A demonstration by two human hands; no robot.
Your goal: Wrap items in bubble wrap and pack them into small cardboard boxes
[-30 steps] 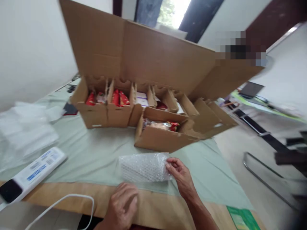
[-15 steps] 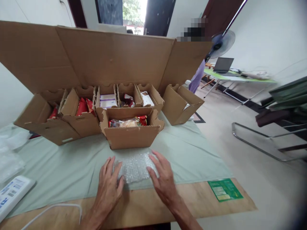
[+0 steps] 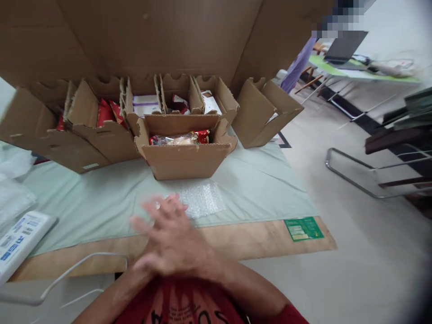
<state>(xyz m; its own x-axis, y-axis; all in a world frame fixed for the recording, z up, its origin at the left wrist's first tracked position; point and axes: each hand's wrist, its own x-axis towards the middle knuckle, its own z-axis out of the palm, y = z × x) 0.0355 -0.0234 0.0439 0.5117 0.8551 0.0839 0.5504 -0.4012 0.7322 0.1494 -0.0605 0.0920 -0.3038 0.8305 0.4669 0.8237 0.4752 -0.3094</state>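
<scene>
My right hand [image 3: 177,243] crosses over my left hand in front of my body, its fingers spread and blurred by motion, holding nothing. Beneath it my left hand [image 3: 174,200] is mostly hidden; the fingertips that show look stretched out. A sheet of bubble wrap [image 3: 202,198] lies on the pale green cloth [image 3: 256,189], just beyond my fingers. Behind the wrap stands an open cardboard bin [image 3: 185,162] with packaged goods in clear and red wrapping [image 3: 180,138].
More cardboard bins [image 3: 101,148] stand in a row behind, before a tall cardboard panel [image 3: 162,40]. At left are a white power strip-like box [image 3: 23,243], a white cable [image 3: 67,272] and plastic wrap [image 3: 13,189]. A green packet [image 3: 303,228] lies at the table's right edge. A purple-clad person [image 3: 299,65] stands behind.
Both hands have left the bubble wrap and come together nearer my body, the right over the left. The view has tilted down. The wrap stays on the cloth.
</scene>
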